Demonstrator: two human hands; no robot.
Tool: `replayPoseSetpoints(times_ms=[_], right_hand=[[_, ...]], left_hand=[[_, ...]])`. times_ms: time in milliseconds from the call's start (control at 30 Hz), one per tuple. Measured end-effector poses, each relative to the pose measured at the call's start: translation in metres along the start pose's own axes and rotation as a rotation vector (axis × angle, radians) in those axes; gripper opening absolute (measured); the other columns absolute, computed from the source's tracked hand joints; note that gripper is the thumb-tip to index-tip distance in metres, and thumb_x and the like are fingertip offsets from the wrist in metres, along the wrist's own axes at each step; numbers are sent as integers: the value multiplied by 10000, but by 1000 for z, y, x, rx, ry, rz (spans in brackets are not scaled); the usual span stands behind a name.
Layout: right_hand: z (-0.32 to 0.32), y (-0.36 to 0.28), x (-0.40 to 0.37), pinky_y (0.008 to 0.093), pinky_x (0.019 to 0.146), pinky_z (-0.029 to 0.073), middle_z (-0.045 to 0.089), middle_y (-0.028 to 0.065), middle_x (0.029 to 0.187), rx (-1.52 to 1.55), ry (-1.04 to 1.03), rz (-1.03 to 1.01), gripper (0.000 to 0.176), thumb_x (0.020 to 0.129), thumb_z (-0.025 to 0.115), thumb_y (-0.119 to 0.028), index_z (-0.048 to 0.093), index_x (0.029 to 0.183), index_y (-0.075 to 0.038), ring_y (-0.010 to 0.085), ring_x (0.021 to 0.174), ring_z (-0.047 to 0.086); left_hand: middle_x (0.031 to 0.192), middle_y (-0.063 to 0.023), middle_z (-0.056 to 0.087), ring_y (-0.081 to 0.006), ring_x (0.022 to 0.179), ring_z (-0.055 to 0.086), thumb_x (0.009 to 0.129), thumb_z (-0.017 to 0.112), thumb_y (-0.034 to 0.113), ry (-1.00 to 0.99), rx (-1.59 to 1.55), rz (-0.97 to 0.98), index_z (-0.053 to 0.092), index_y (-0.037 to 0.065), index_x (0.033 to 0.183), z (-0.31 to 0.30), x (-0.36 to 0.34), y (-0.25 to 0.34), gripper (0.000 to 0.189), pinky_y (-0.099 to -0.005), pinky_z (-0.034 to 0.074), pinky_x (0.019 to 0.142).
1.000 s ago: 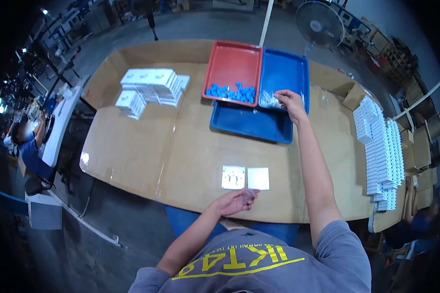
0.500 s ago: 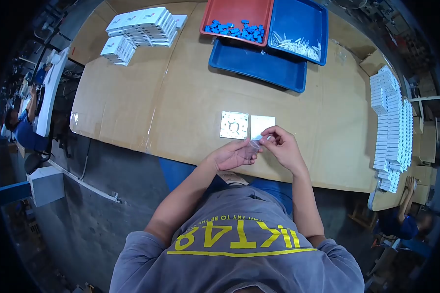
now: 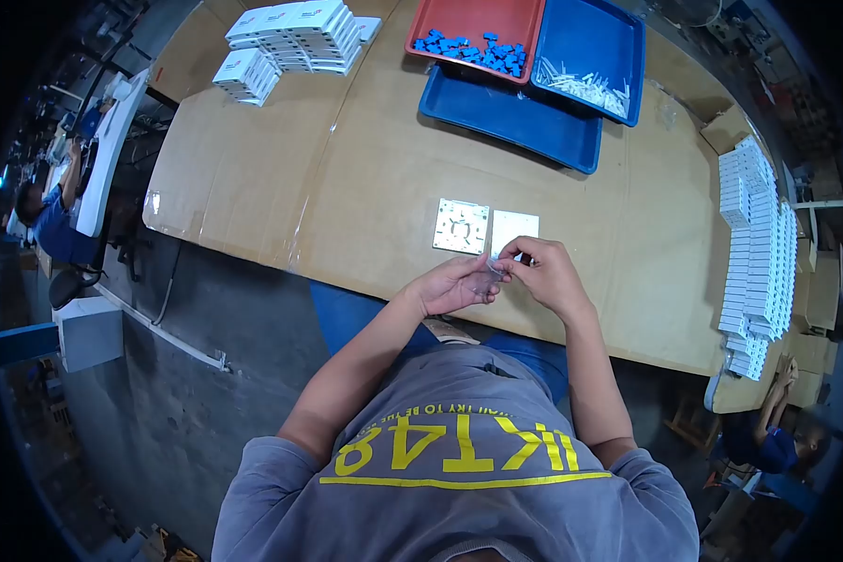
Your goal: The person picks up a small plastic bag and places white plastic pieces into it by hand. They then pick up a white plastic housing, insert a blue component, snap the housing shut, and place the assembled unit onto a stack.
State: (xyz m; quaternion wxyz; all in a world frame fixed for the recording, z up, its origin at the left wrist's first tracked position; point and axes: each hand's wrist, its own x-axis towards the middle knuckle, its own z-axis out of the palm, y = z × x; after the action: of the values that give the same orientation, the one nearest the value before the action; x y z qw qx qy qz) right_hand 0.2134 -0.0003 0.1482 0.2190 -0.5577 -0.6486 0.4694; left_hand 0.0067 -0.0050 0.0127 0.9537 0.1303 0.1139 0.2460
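My left hand is palm up near the table's front edge, its fingers curled around a small clear plastic bag. Thumb and fingertips of my right hand pinch the upper edge of the same bag; whether anything is inside it I cannot make out. Just beyond the hands lies a square white plate with a cut-out pattern in its middle. Beside it on the right is a plain white square piece, partly covered by my right hand.
A red tray of blue parts and a blue tray of slim white pieces overlap an unfilled blue tray. White boxes or plates are stacked at back left and right. Two other people sit at the sides.
The view has shifted slightly, so the table items appear a little further right. Both hands stay on the bag, with the right fingers still pinching its edge.
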Motion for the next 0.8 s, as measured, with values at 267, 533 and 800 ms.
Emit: replayPoseSetpoints(times_ms=[267, 533, 800], right_hand=[[7, 24, 6, 348, 798, 554, 657, 109, 1136, 58, -90, -99, 254, 1025, 661, -215, 766, 1056, 14, 217, 892, 689], [14, 26, 14, 335, 878, 537, 660, 123, 1240, 3, -312, -81, 358, 1090, 574, -268, 738, 1080, 51, 224, 1069, 629], [-8, 18, 16, 318, 859, 541, 721, 98, 1150, 217, -280, 11, 340, 1086, 590, -258, 725, 1161, 45, 158, 912, 667]], left_hand=[[1217, -71, 668, -178, 985, 654, 1092, 536, 431, 15, -9, -7, 593, 81, 1343, 7, 1, 2, 434, -363, 530, 912], [1159, -68, 667, -181, 969, 655, 1071, 592, 378, -37, 30, -14, 581, 77, 1331, -7, 2, -3, 398, -375, 534, 896], [1153, -75, 673, -174, 933, 648, 1094, 516, 444, -18, 8, -43, 571, 32, 1388, -7, 5, -1, 509, -390, 530, 908]])
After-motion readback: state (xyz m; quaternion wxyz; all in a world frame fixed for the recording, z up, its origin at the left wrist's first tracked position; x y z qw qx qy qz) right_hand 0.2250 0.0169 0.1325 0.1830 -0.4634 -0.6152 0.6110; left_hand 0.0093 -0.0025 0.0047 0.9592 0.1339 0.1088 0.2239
